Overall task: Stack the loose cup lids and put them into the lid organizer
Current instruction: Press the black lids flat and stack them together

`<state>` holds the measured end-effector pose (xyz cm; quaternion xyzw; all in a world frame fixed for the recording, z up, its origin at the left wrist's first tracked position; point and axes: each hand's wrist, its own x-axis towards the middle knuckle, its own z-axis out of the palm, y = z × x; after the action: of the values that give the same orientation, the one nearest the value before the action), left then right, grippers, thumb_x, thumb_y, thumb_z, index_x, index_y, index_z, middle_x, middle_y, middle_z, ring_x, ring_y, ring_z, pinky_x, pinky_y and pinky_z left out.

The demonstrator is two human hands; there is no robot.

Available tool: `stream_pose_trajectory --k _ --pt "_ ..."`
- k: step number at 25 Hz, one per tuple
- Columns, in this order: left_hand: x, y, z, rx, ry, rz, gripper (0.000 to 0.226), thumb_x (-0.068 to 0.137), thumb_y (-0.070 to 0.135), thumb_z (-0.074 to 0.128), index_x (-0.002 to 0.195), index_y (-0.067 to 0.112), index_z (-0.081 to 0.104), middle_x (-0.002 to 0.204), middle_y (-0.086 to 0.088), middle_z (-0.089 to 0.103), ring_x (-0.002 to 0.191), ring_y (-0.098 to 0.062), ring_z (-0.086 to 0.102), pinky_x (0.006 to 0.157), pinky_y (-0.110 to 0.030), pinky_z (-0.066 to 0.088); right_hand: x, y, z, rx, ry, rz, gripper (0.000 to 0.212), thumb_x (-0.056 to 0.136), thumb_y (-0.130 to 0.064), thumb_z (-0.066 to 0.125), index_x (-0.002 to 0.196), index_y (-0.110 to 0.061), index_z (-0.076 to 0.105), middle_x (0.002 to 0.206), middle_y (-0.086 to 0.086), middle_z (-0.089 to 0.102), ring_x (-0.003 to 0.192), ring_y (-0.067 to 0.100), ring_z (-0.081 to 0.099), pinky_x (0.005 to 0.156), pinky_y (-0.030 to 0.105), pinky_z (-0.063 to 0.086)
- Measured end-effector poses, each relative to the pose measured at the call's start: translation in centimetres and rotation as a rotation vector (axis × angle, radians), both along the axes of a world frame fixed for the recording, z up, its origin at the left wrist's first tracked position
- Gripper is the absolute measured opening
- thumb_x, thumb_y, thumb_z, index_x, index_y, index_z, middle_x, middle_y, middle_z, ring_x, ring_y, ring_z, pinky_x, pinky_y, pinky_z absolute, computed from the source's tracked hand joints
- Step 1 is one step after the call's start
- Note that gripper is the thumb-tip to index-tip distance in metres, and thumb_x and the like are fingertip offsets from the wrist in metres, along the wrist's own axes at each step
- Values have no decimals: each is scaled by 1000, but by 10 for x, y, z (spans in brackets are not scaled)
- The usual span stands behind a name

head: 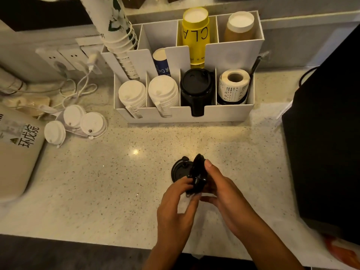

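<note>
Speckled pale stone counter (116, 172), and I'm mid-stack on black lids.
My left hand (175, 207) and right hand (224, 193) both pinch a tilted round black plastic lid (198, 170) by its rim, another lying just beyond. Light, thin, probably slippery, so edges only. The white compartmented lid organizer (185, 114) waits further ahead.

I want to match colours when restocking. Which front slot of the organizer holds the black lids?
The third front slot from the left holds the black lid stack; the two slots left of it hold white lid stacks, and the rightmost holds a label roll.
</note>
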<state>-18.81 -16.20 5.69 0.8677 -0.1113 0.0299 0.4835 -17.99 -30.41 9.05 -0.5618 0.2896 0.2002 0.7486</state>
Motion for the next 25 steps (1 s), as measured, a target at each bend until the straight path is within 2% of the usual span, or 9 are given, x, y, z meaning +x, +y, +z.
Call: stream_pose_trajectory --k 3,6,8,13,18,22,25 --pt "0 10 10 -10 19 4 26 94 42 57 117 31 61 108 23 68 102 5 62 87 -8 46 -3 4 0 -111 5 51 68 67 -83 42 108 -37 71 99 -12 76 99 7 69 96 41 53" --pt "6 21 17 -49 203 28 18 92 35 58 109 41 59 106 33 65 101 5 62 82 -5 44 -6 -5 -1 -389 -104 59 54 71 -79 45 108 -44 63 98 -23 69 98 -3 63 88 27 53" --pt "11 33 15 -77 306 29 20 94 32 56 111 44 58 108 32 65 104 4 63 83 -7 46 -7 -12 -3 -557 -213 117 51 73 -72 53 118 -48 57 109 -26 63 104 -5 59 85 20 49" --pt "19 53 14 -116 426 -17 26 93 30 53 114 44 57 110 32 66 107 7 62 84 -6 46 -14 -2 -15 -736 -435 376 76 78 -56 72 142 -50 32 137 -34 38 126 -8 41 98 10 36" --pt "22 57 15 -131 502 -92 28 91 37 50 119 41 56 113 30 66 109 5 62 89 -11 49 -23 12 -32 -902 -554 501 95 73 -68 69 151 -43 19 146 -25 28 136 -4 28 107 13 31" --pt "22 56 10 -161 557 -123 26 96 27 52 121 31 60 111 24 69 110 2 63 89 -13 50 -33 16 -46 -989 -564 469 92 75 -64 68 150 -37 22 146 -15 34 136 3 31 108 20 35" --pt "23 49 15 -178 561 -147 27 97 20 54 121 32 60 112 22 70 109 2 64 93 -16 50 -35 12 -50 -1015 -557 413 85 77 -62 67 147 -33 29 139 -13 40 129 0 33 102 13 34"
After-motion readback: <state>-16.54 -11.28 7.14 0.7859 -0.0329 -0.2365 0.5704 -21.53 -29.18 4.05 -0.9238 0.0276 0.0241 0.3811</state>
